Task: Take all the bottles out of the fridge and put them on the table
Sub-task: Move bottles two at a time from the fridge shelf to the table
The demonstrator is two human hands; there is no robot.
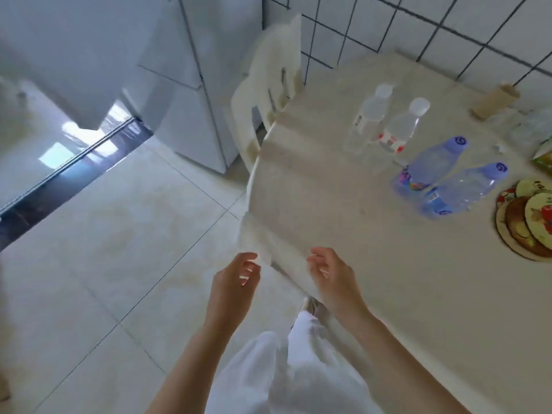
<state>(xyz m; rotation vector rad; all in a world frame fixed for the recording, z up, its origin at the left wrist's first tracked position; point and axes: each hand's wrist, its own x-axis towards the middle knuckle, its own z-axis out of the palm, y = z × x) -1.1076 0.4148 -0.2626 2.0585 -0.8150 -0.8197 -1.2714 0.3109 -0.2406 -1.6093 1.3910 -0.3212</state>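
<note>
The left hand point(236, 279) hangs in front of the person over the floor tiles, fingers loosely curled, holding nothing. The right hand point(328, 271) is beside it, level with the near corner of the surface point(373, 264), fingers likewise relaxed and slightly bent, empty; whether it brushes the surface edge cannot be told because of blur.

Four bottles stand on the surface toward its far right part. Two are clear with white caps: the left clear bottle point(369, 115) and the right clear bottle point(401, 127), the second with a red and white label, just beside each other. Nearer the person are two with purple caps: the upper purple bottle point(430, 162) and the lower purple bottle point(466, 188), close together, both with blue-purple labels low on the body. All four appear upright, leaning only through the wide lens.

The fridge point(191, 70) is white, stands against the tiled wall at the top left of the surface, and its doors are closed. A white chair point(268, 85) sits between fridge and surface. At the right edge lie round patterned coasters point(525, 222) in a stack, and a brown cardboard box point(494, 100) rests near the wall.
</note>
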